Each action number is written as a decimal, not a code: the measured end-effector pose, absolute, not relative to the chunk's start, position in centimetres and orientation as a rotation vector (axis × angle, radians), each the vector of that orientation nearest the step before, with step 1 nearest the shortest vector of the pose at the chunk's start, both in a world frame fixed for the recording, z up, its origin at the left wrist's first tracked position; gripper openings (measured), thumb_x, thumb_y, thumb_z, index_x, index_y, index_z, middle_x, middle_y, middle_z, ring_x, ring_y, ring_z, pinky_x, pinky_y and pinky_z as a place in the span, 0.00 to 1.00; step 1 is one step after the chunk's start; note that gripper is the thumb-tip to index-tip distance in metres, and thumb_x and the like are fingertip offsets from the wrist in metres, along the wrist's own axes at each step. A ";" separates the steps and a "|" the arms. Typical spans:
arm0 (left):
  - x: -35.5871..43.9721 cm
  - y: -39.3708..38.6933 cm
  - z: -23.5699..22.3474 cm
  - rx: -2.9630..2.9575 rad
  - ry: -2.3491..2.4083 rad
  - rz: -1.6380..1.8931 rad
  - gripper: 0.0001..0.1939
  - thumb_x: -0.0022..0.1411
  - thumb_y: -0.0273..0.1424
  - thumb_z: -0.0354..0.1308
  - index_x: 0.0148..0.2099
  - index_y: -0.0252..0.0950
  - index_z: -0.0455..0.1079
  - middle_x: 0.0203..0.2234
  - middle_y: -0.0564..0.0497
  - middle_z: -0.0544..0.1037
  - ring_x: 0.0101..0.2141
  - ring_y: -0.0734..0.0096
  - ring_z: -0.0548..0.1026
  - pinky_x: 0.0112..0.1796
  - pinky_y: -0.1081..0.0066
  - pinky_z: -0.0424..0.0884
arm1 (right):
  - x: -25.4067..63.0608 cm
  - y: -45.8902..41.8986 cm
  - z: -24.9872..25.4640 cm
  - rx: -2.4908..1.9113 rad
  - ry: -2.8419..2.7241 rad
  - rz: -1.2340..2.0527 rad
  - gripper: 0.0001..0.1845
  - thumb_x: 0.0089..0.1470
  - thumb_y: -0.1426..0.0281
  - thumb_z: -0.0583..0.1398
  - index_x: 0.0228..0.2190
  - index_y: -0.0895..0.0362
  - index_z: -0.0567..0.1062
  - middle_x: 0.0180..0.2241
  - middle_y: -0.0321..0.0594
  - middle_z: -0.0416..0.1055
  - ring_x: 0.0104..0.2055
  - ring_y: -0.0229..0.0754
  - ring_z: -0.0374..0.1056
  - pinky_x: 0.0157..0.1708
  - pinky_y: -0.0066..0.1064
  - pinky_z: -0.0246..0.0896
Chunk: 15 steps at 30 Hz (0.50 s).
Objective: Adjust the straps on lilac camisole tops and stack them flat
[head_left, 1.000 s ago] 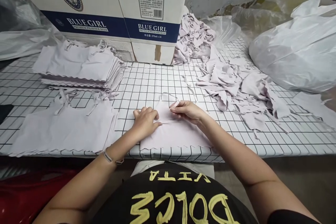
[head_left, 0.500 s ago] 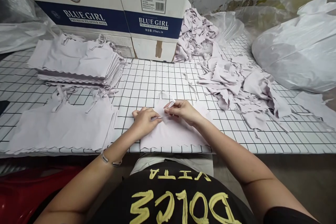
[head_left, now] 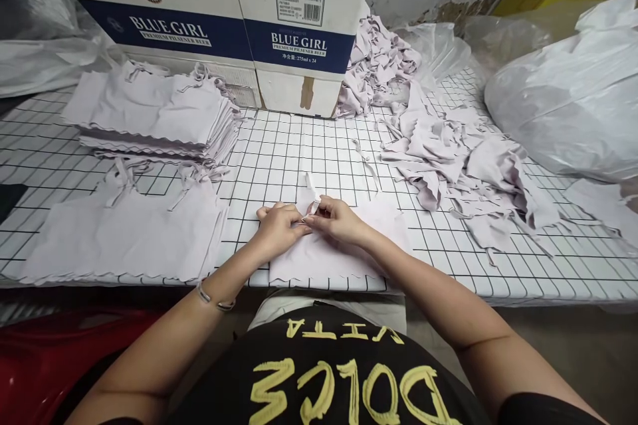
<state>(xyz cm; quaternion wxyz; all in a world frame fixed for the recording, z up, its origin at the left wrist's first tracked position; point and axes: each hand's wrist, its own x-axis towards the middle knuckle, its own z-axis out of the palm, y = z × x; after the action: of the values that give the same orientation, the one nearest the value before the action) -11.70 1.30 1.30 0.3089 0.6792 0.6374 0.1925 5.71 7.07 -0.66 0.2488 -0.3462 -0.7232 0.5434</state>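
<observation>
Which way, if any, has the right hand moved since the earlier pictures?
Yes: the right hand moved left, toward the left hand, judged against the box.

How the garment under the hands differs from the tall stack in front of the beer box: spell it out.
The garment lies low and flat; the stack rises in many layers. The left hand and right hand are at the garment; neither touches the stack. The garment's strap stands up at the right hand; the stack's straps curl along its top far edge. Both are pale cloth with a wavy near edge.
</observation>
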 end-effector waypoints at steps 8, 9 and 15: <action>-11.8 1.3 1.4 1.777 1.658 0.485 0.12 0.59 0.38 0.62 0.27 0.38 0.74 0.29 0.54 0.76 0.42 0.62 0.67 0.45 0.59 0.48 | 5.8 7.0 0.0 -0.872 -2.170 1.346 0.03 0.55 0.72 0.61 0.30 0.59 0.72 0.31 0.37 0.63 0.33 0.40 0.60 0.33 0.30 0.56; -11.7 1.3 1.4 1.778 1.654 0.485 0.11 0.59 0.38 0.62 0.27 0.38 0.74 0.30 0.54 0.77 0.42 0.62 0.67 0.45 0.59 0.48 | 5.8 7.0 0.2 -0.865 -2.210 1.297 0.03 0.55 0.73 0.61 0.29 0.59 0.71 0.31 0.37 0.62 0.33 0.41 0.60 0.33 0.30 0.56; -11.2 1.0 1.5 1.788 1.661 0.496 0.10 0.59 0.34 0.61 0.26 0.38 0.73 0.33 0.54 0.78 0.43 0.61 0.67 0.46 0.56 0.47 | 6.0 7.4 1.8 -0.669 -2.543 0.891 0.06 0.51 0.79 0.60 0.27 0.59 0.68 0.29 0.38 0.61 0.34 0.44 0.58 0.38 0.35 0.56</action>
<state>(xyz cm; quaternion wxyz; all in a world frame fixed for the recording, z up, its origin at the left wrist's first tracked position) -11.21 0.96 1.46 0.3200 0.6803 0.6318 0.1887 5.97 7.40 1.77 0.1816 -0.2369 -0.9007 0.3157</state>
